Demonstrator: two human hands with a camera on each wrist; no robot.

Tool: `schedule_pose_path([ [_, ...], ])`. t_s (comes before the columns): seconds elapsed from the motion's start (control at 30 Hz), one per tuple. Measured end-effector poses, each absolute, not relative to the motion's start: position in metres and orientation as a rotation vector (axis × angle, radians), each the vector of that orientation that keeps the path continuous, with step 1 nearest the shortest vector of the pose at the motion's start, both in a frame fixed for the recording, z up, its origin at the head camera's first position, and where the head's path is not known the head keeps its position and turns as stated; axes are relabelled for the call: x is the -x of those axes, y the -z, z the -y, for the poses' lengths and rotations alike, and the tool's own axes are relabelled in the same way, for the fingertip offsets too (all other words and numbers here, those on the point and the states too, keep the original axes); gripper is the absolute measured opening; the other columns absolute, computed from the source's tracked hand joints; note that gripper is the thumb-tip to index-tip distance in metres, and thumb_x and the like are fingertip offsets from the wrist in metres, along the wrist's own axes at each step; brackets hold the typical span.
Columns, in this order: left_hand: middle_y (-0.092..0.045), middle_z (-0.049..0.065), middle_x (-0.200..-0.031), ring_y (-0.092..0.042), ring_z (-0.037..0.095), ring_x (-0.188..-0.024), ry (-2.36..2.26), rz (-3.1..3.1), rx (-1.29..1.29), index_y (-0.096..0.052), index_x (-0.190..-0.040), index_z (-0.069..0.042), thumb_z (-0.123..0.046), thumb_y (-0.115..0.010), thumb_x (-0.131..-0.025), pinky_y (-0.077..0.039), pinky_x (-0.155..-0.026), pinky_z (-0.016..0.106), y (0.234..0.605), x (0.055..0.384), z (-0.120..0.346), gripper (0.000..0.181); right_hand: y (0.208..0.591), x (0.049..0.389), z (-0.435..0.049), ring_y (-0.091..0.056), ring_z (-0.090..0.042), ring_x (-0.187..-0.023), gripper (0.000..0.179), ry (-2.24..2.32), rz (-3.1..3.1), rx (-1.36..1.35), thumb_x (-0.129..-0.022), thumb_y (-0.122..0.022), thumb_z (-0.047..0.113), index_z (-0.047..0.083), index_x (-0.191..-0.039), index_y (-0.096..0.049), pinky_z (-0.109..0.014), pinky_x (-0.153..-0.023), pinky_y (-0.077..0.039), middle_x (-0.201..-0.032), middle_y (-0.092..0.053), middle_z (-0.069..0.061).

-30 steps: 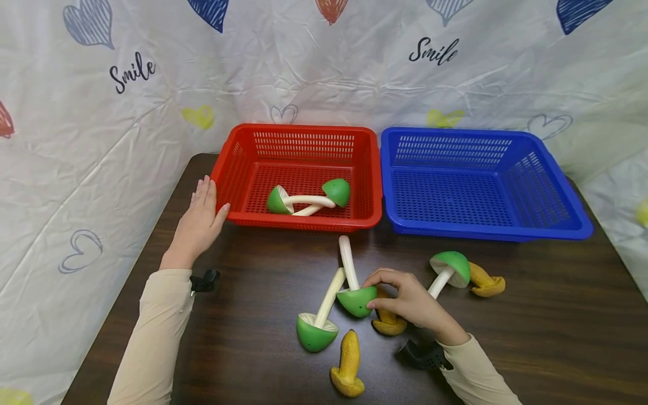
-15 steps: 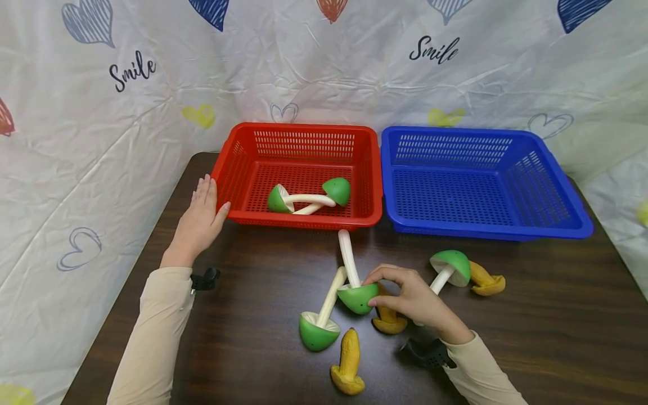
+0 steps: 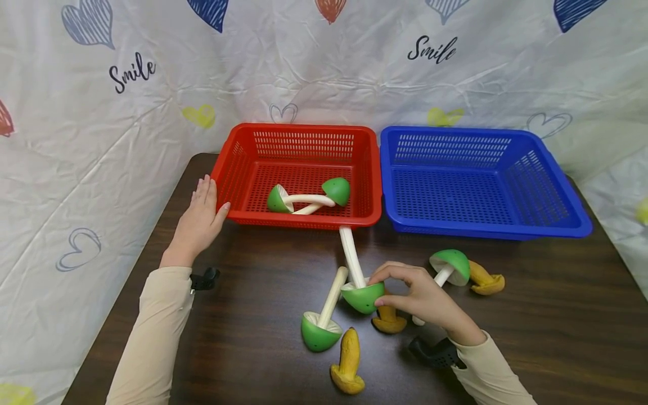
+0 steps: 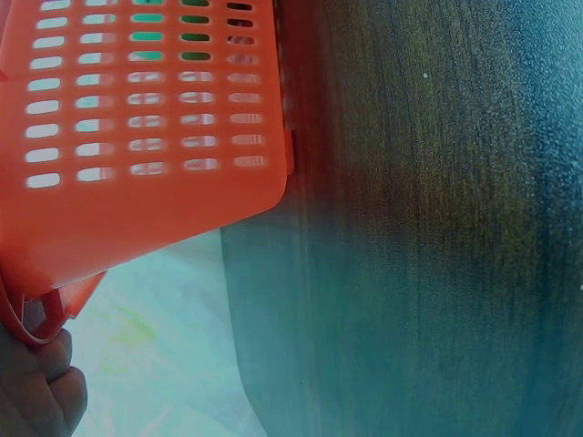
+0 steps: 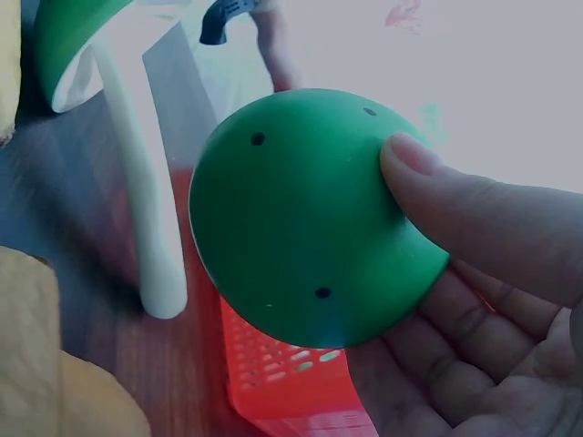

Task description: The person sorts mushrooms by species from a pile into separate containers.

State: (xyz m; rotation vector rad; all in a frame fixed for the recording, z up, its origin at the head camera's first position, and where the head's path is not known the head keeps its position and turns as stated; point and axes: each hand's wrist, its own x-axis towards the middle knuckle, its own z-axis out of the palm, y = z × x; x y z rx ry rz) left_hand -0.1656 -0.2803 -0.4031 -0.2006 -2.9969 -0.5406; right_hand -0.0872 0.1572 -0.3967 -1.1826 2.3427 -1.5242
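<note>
Pinching the green-capped mushroom [image 3: 355, 270] by its cap, your right hand [image 3: 420, 292] has thumb and fingers parted roughly cap-wide. Long axis runs away from you, leaning a bit left: cap nearest, stem tip toward the red basket [image 3: 298, 219]. Mushroom's over the desk [image 3: 243, 320], in front of that basket; can't tell if the tip touches it. Your left hand [image 3: 197, 225], fingers straight, rests at the basket's left side.
</note>
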Motion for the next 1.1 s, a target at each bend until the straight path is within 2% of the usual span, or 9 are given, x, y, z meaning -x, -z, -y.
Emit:
schedule_pose_path([
  [0.27,-0.005,0.025,-0.154,-0.002,0.035,-0.142,0.538,2.991,0.205,-0.012,-0.145,0.012,-0.028,-0.042,-0.099,-0.010,-0.113,0.050,0.402,0.167,0.280,0.068,0.387,0.090,-0.160,-0.059,-0.015,-0.091,0.032,1.557,-2.283,1.225,-0.076,-0.074,-0.003,0.010,-0.105,-0.066,-0.024,-0.078,-0.049,-0.100,-0.064,-0.003],
  [0.5,-0.006,0.025,-0.154,-0.002,0.036,-0.142,0.536,2.989,0.216,-0.012,-0.145,0.012,-0.030,-0.039,-0.100,-0.011,-0.112,0.050,0.399,0.166,0.279,0.067,0.382,0.094,-0.160,-0.059,-0.011,-0.092,0.030,1.520,-2.264,1.198,-0.077,-0.075,0.003,0.016,-0.103,-0.066,-0.025,-0.077,-0.051,-0.100,-0.064,0.004],
  [0.7,-0.004,0.024,-0.154,0.000,0.035,-0.142,0.541,3.017,0.204,-0.010,-0.146,0.011,-0.031,-0.039,-0.100,-0.009,-0.113,0.049,0.400,0.165,0.280,0.069,0.379,0.097,-0.156,-0.059,-0.015,-0.091,0.036,1.531,-2.203,1.351,-0.074,-0.075,-0.003,0.011,-0.106,-0.065,-0.026,-0.076,-0.050,-0.100,-0.063,-0.004],
  [1.1,-0.006,0.025,-0.154,0.000,0.034,-0.143,0.555,3.003,0.210,-0.011,-0.146,0.011,-0.033,-0.038,-0.100,-0.008,-0.113,0.049,0.402,0.162,0.281,0.069,0.374,0.097,-0.151,-0.059,-0.016,-0.092,0.034,1.482,-2.141,1.437,-0.075,-0.075,-0.001,0.011,-0.105,-0.064,-0.026,-0.078,-0.049,-0.099,-0.064,-0.005],
])
